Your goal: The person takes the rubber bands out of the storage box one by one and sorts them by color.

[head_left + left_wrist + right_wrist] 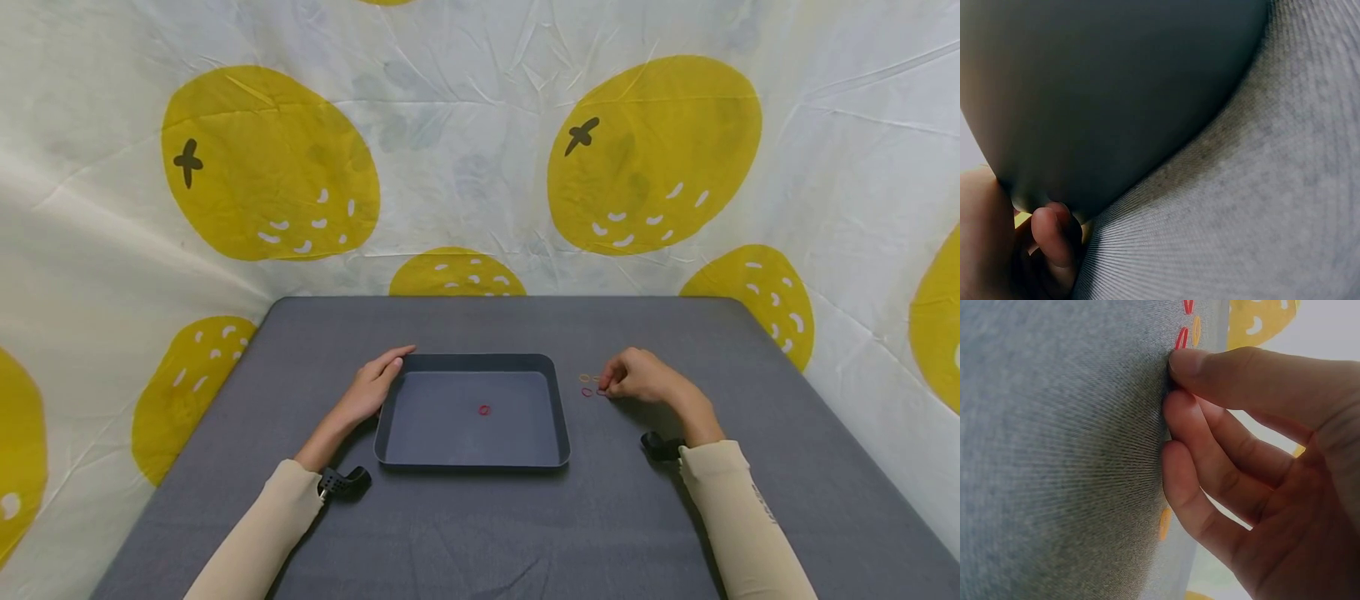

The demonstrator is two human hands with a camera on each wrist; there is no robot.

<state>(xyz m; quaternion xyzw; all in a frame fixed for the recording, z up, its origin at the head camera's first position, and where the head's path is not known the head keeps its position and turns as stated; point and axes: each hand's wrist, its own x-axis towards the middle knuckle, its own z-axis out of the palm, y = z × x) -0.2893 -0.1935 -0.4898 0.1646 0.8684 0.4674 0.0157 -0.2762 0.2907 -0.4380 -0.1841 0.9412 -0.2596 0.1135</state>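
A dark grey rectangular tray [471,460] lies on the table with a red rubber band [484,410] inside. My left hand [375,385] holds its far left corner, thumb at the rim and other fingers outside; curled fingertips [1054,237] show against the outer wall in the left wrist view. Right of the tray, my right hand [637,375] reaches down to the cloth, thumb and fingertips pinching at a red rubber band [1182,339]. Beside it lie another red band [587,392] and a yellow band [584,378]. An orange band [1164,524] lies beyond the fingers.
Grey cloth covers the table [480,533]. Behind it hangs a white curtain [465,167] printed with large yellow fruit shapes. A black wrist camera [345,483] sits at the left cuff, and another wrist camera [662,447] at the right.
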